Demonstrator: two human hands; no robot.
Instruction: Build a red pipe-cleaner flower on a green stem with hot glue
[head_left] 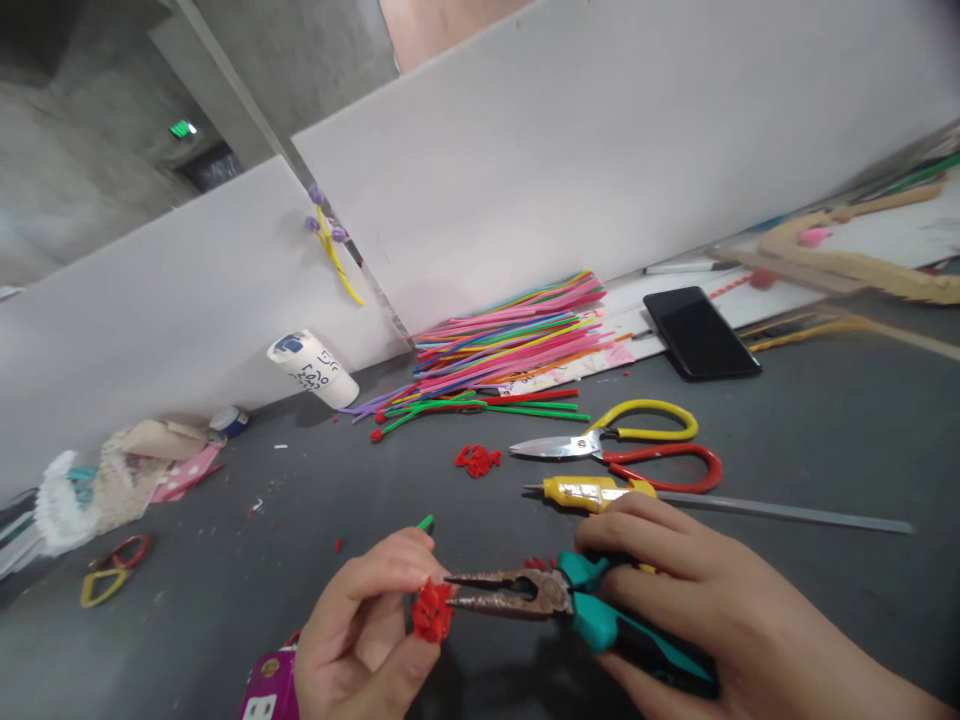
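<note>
Near the bottom centre, my left hand (pixel 371 625) is closed on a small red flower-like piece (pixel 432 610), pinched between thumb and fingers. A green tip (pixel 426 523) shows just above those fingers. My right hand (pixel 697 590) is wrapped round the teal and black handles of long-nosed pliers (pixel 551 592). The plier jaws are slightly apart, their tips at the right side of the red piece. Beyond my hands lie a crumpled red piece (pixel 478 460), scissors with yellow and red handles (pixel 600 440) and a yellow glue-gun-like tool (pixel 585 492) with a clear stick.
Coloured pipe cleaners (pixel 517 340) lie by the white partition (pixel 600 150). A black phone (pixel 701 333) is at the right, a white cup (pixel 313 368) left of centre. More scissors (pixel 112 570) lie far left; a purple object (pixel 271 685) is beside my left hand.
</note>
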